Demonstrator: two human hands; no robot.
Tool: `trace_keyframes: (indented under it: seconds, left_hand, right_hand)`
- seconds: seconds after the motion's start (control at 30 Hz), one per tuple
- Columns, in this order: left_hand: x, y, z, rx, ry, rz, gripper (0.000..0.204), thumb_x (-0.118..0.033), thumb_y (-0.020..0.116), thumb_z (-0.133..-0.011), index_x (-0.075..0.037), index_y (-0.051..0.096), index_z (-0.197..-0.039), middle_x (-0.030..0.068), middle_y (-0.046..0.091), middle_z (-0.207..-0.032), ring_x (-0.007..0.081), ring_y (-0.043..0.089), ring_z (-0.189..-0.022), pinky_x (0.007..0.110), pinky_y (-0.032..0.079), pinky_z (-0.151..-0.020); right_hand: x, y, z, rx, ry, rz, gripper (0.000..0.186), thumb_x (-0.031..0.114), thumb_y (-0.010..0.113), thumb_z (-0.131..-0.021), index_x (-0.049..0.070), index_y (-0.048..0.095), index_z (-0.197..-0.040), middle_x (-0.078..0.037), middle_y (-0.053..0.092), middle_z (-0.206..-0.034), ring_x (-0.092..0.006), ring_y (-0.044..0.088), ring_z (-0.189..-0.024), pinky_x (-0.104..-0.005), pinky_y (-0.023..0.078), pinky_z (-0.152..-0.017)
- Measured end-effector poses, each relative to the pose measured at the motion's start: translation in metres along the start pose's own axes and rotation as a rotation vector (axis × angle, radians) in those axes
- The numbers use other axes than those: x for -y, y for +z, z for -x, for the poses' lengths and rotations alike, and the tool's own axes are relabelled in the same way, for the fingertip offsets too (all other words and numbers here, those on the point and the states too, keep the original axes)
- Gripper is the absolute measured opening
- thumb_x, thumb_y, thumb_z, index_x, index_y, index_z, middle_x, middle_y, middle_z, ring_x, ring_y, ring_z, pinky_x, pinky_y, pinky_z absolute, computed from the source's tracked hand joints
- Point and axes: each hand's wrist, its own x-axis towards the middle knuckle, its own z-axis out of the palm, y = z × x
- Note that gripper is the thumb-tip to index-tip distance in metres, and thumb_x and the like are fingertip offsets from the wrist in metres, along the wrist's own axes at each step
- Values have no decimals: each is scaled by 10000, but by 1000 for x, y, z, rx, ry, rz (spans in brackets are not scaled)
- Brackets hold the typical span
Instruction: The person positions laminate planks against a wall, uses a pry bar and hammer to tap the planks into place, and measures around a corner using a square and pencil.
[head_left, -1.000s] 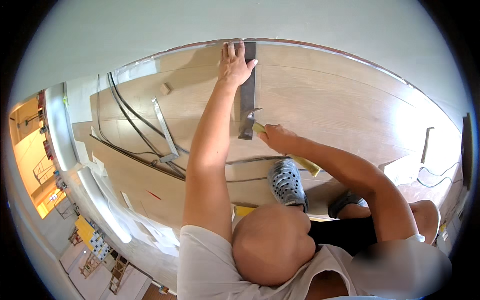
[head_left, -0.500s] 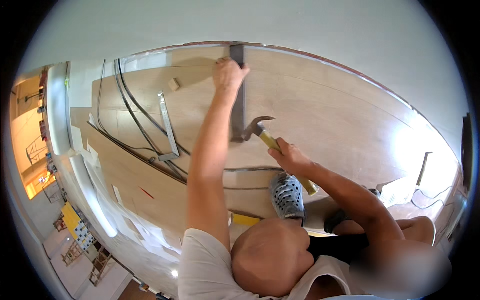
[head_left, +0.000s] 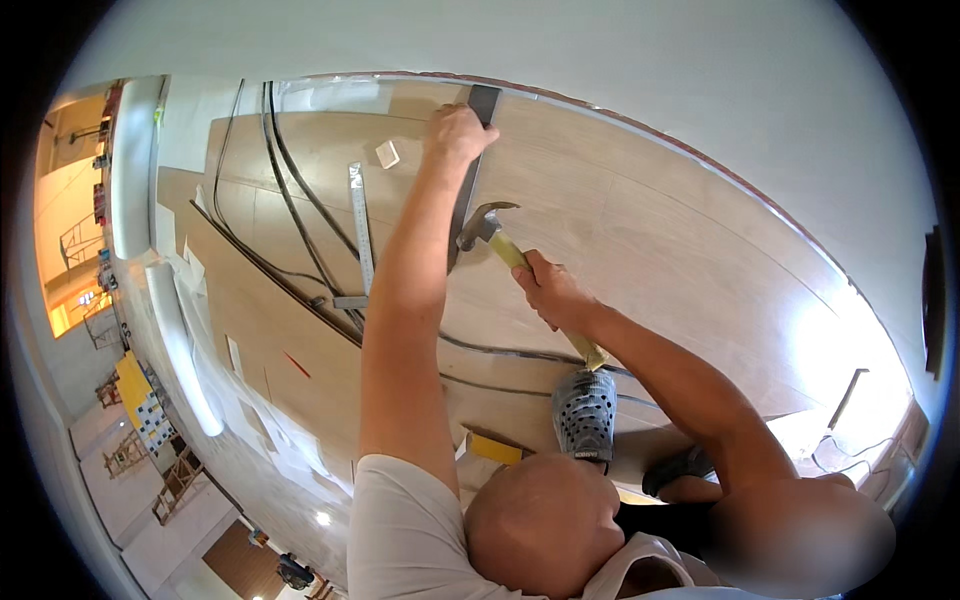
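Note:
Close to the wall, my left hand (head_left: 460,134) is closed around the far part of a long dark flat metal bar (head_left: 484,102) lying on the wood-look floor planks (head_left: 620,210). Its fingers curl over the left side, thumb on the right. In my right hand (head_left: 556,290) is a claw hammer (head_left: 503,246) with a yellow-green handle, gripped partway down. The hammer head sits beside the bar's near end; whether they touch I cannot tell. My left forearm hides part of that near end. Left of the bar lie a small wooden block (head_left: 387,153) and a metal try square (head_left: 361,215).
Black cables (head_left: 290,195) run across the planks on the left and past my grey clog (head_left: 585,412). A red pencil (head_left: 297,365) lies near white sheets and a long white roll (head_left: 185,350). The wall (head_left: 600,45) borders the far side. A thin bar (head_left: 850,400) stands at the right.
My right hand and the hammer have shifted slightly left and up, staying by the bar's near end. The bar looks more slanted, and the whole view has turned a little. Both grips are unchanged.

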Motion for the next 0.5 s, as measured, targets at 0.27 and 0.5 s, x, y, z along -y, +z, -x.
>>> trace_keyframes:
  seconds: [0.27,0.5]
  left_hand:
    - [10,11,-15,-35,-82,25,802,-638,595,-873,68,611,-1254,250,554,-1363,376,472,-1327,415,371,-1131]
    - [30,32,-43,-74,-205,10,1118,-770,522,-851,44,213,-1553,239,147,-1639,371,194,-1510,409,220,-1222]
  right_hand:
    - [17,32,-35,29,-54,220,410,367,406,-1061,-36,483,-1057,-198,633,-692,-289,629,-472,-428,503,-419]
    - [25,33,-36,116,-1,123,417,354,409,-1059,-52,494,-1016,-182,613,-651,-293,625,-471,-427,504,-417]
